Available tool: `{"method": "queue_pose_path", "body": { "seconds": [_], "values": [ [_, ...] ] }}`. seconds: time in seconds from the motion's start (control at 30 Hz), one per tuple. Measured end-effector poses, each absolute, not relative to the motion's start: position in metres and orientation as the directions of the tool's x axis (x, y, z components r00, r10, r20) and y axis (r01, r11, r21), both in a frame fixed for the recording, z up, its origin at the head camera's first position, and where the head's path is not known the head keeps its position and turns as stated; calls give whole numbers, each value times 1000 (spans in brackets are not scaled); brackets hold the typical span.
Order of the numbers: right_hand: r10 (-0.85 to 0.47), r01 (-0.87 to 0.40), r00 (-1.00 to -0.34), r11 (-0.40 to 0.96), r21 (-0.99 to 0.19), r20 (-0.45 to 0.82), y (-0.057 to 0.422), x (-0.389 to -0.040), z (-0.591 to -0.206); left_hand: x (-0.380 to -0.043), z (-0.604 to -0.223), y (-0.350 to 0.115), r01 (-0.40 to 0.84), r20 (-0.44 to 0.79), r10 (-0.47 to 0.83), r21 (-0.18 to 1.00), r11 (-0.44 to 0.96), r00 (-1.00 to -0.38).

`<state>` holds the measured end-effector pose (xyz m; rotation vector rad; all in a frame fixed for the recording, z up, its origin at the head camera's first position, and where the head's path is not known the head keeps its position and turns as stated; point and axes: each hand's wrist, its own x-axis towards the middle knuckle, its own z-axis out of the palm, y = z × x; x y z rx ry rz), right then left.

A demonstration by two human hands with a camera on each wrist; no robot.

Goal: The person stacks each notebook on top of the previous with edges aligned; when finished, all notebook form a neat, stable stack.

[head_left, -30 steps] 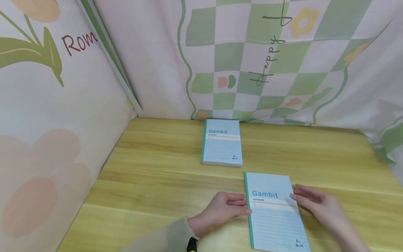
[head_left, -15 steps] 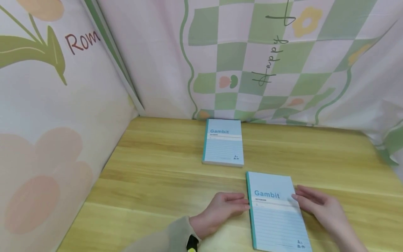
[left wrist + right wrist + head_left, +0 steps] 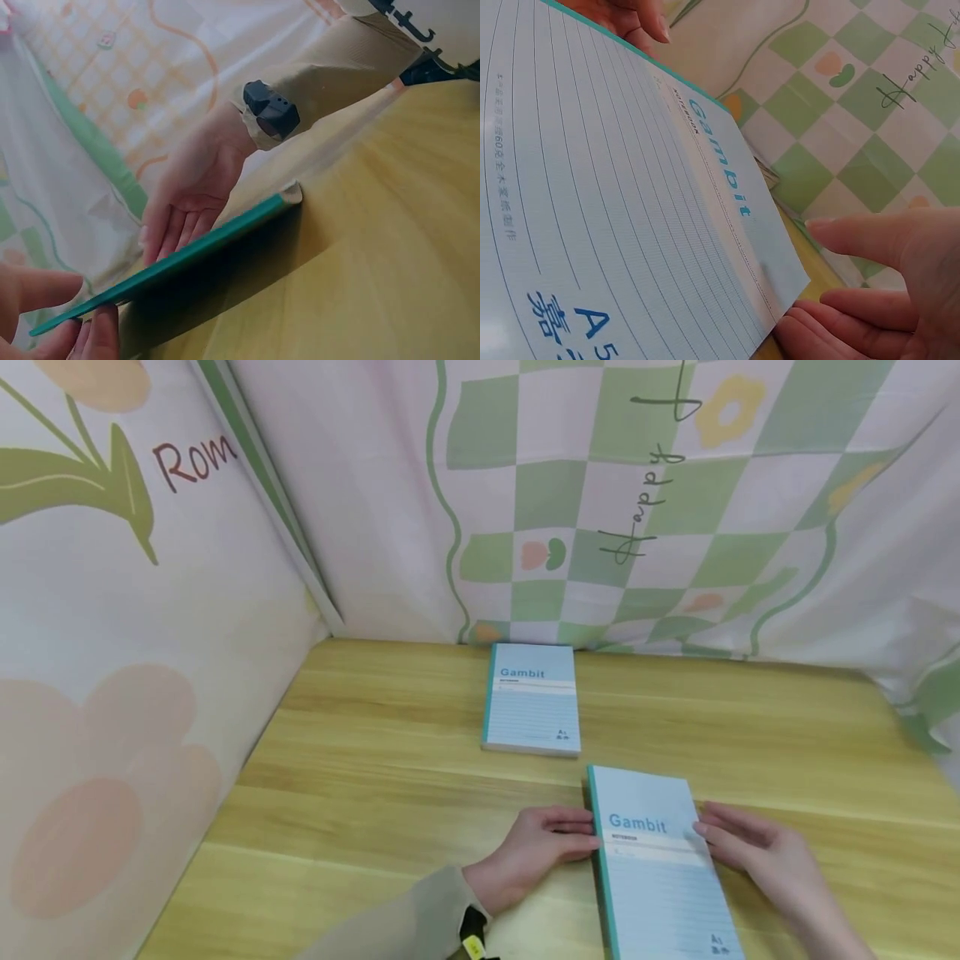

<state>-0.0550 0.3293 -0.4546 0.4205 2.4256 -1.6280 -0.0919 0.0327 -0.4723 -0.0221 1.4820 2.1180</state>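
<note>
A light-blue Gambit notebook (image 3: 663, 893) with a teal spine lies between both hands near the front of the wooden table (image 3: 360, 827). My left hand (image 3: 525, 856) pinches its spine edge, fingers (image 3: 105, 330) beneath and thumb above. That spine side is tilted up off the table, with a shadow under it in the left wrist view. My right hand (image 3: 776, 864) is at the opposite edge; its fingertips (image 3: 810, 330) meet the edge while the thumb stands apart. Farther back lies a second, matching notebook (image 3: 531, 714), thicker-looking and flat.
A green-and-white checked curtain (image 3: 551, 493) hangs along the table's back edge. On the left side rises a white cloth (image 3: 225, 577) with flower print. A black wrist strap (image 3: 472, 927) circles the left sleeve.
My left hand has moved slightly up and right and taken hold of the near notebook's spine edge, which has risen off the table. The right hand and far notebook have stayed put.
</note>
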Motion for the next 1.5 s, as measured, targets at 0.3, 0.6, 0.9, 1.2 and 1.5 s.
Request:
{"method": "queue_pose_path", "body": {
  "seconds": [0.3,0.6,0.9,1.2,1.5],
  "values": [
    [125,338,-941,343,-876,-314,324,-55,-455,-90,-475,36,-415,-324,438,901,-129,-838],
    [147,378,-925,450,-809,-351,317,-60,-449,-101,-469,26,-352,-288,418,932,-83,-861],
    [80,374,-924,402,-836,-374,299,-58,-451,-120,-460,4,-277,-231,412,959,-56,-882],
    [4,306,-944,389,-869,-330,283,-60,-448,-143,-453,-9,-221,-188,359,974,-52,-914],
    [6,240,-968,314,-919,-250,267,-82,-453,-164,-449,-23,-220,-190,280,972,-79,-941]
  ]
}}
